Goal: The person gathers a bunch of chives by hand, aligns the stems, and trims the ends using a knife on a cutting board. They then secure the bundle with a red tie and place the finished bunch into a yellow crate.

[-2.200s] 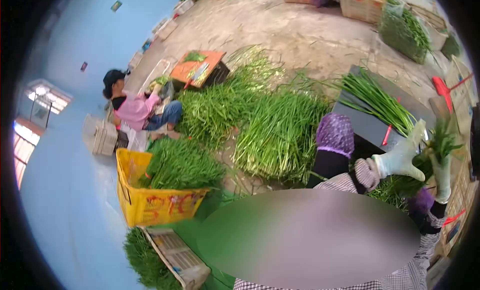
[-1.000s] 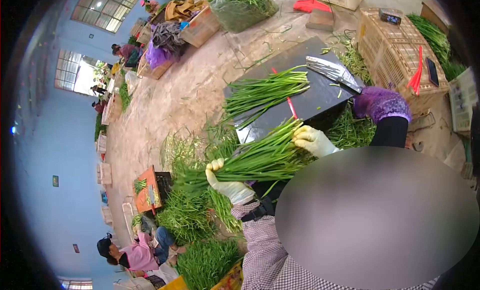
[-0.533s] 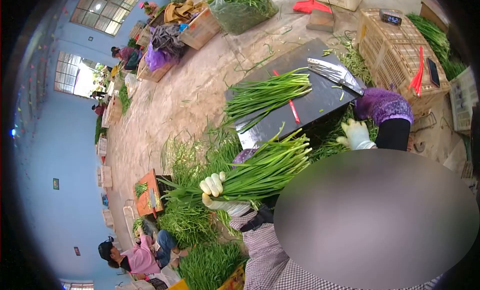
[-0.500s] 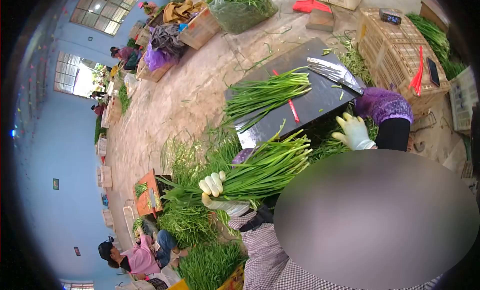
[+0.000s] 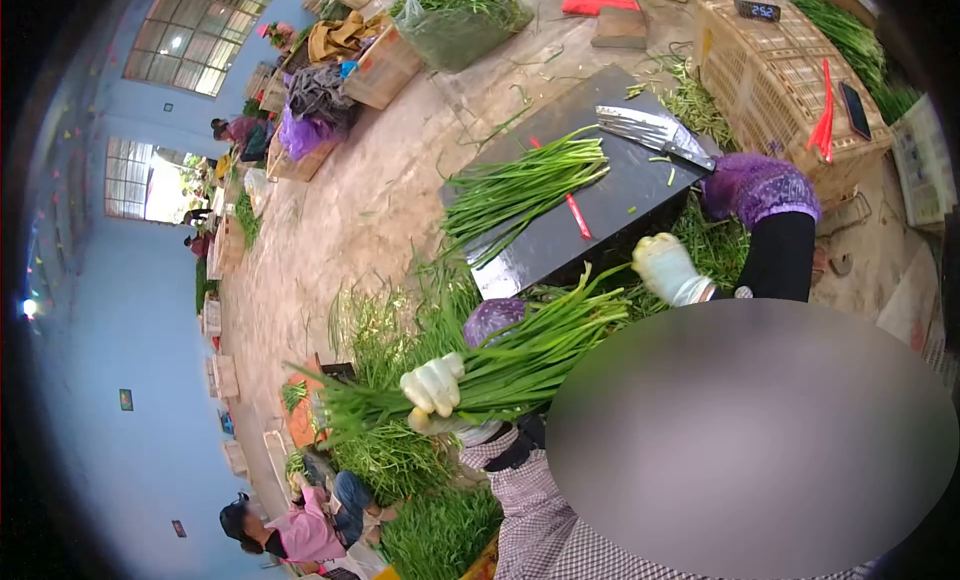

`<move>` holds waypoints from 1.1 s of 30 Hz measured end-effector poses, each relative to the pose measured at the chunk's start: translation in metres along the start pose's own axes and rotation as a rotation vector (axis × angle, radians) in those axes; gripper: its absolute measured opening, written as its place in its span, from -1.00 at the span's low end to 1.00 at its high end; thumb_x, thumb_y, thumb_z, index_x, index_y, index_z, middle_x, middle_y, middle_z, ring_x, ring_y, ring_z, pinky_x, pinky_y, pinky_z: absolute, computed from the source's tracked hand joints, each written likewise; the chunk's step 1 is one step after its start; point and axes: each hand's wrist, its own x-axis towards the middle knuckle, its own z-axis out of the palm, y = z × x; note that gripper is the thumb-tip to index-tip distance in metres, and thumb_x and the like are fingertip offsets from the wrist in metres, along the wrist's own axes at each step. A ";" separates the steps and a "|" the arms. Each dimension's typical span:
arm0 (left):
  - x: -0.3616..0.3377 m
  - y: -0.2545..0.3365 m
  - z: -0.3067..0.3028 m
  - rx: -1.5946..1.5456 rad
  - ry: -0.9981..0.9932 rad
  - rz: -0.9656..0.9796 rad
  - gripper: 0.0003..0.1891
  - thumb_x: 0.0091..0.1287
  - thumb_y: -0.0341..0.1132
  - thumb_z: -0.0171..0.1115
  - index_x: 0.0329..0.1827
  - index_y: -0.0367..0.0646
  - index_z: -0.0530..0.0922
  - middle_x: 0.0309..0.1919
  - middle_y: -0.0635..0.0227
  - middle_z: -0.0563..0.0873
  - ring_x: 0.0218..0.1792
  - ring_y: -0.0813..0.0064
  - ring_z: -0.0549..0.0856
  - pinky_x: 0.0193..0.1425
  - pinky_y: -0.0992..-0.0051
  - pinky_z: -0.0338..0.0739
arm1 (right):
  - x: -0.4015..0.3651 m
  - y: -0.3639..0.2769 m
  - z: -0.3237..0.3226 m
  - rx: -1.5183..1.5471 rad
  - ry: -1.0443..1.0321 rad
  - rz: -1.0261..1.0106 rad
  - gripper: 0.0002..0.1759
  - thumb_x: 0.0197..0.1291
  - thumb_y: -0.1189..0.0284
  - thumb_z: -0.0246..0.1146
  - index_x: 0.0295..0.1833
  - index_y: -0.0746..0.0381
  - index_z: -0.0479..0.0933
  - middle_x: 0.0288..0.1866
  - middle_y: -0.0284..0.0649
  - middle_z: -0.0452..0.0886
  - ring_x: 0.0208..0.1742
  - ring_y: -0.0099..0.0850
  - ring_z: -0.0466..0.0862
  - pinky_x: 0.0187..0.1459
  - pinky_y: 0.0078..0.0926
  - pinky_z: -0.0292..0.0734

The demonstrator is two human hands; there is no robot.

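Note:
My left hand (image 5: 433,388), in a pale glove, is wrapped around a thick bunch of green garlic chives (image 5: 545,355). The stalks fan out to the right, and the leaf tips hang past the hand on the left. My right hand (image 5: 668,268), also gloved, is curled into a fist beyond the stalk ends, above loose greens (image 5: 712,235); its palm side is hidden. Beyond the hands stands a dark board (image 5: 640,195) bearing another bunch of chives (image 5: 530,185), a red strip (image 5: 577,217) and a wide-bladed knife (image 5: 655,135).
Right of the board stands a plastic crate (image 5: 765,80) with a clock (image 5: 757,7), a red tool (image 5: 822,115) and a phone (image 5: 855,110) on top. Heaps of greens (image 5: 395,460) lie at left, near a seated person in pink (image 5: 305,525). A red dustpan (image 5: 600,0) rests at the back.
My right hand has gone from spread fingers to a fist and shifted left toward the held bunch. The left hand keeps its hold, and the bunch's leaf end has swung slightly downward.

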 end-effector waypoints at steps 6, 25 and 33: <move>0.006 0.014 0.002 -0.010 -0.036 0.079 -0.77 0.51 -0.24 0.29 -0.34 0.01 0.48 -0.46 0.50 0.64 -0.38 0.56 0.58 -0.10 0.45 0.35 | -0.027 0.044 -0.034 0.337 0.180 0.107 -0.46 0.38 -0.01 0.28 0.26 0.12 0.67 0.23 -0.15 0.74 0.23 -0.22 0.72 0.39 0.13 0.35; 0.020 0.042 0.001 -0.170 -0.249 0.178 -0.86 0.49 -0.26 0.29 -0.27 -0.04 0.58 -0.44 0.45 0.70 -0.37 0.51 0.61 -0.06 0.43 0.37 | -0.032 0.042 -0.038 0.331 -0.273 -0.142 -0.61 0.37 0.09 0.30 0.04 0.14 0.78 0.02 -0.12 0.80 0.07 -0.14 0.78 0.05 -0.17 0.66; 0.042 0.015 0.015 -0.107 -0.513 -0.085 -0.80 0.50 -0.24 0.30 -0.31 -0.05 0.57 -0.47 0.42 0.70 -0.39 0.48 0.62 -0.08 0.39 0.38 | -0.016 -0.065 -0.075 1.182 0.099 -0.571 -0.58 0.38 0.13 0.34 0.10 0.25 0.67 0.01 -0.08 0.73 0.07 -0.06 0.71 0.13 -0.19 0.60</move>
